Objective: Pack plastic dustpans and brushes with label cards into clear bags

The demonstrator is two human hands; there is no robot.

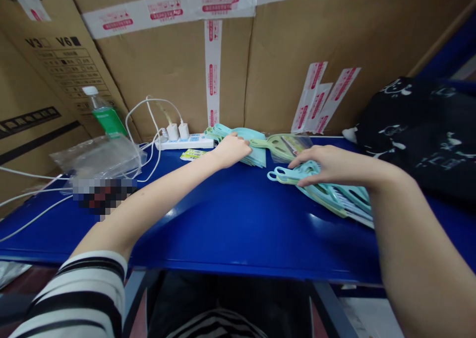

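Observation:
My left hand (233,150) lies over a stack of light blue plastic pieces (256,155) at the back of the blue table. Its fingers are curled down onto them, and their tips are partly hidden. A green piece with an oval hole in its handle (281,146) sticks out to the right of this stack. My right hand (323,163) closes around a second pile of light blue and green plastic pieces (327,199) with ring-ended handles. The thumb is on the near side and the fingers on the far side. My right wrist and forearm cover part of this pile.
A white power strip (201,140) with plugged-in chargers and loose cables is at the back left. Near it are a yellow-green packet (192,154), a clear plastic bag (100,157) and a green-labelled bottle (107,117). Cardboard (171,65) walls the back; black patterned fabric (420,134) lies right.

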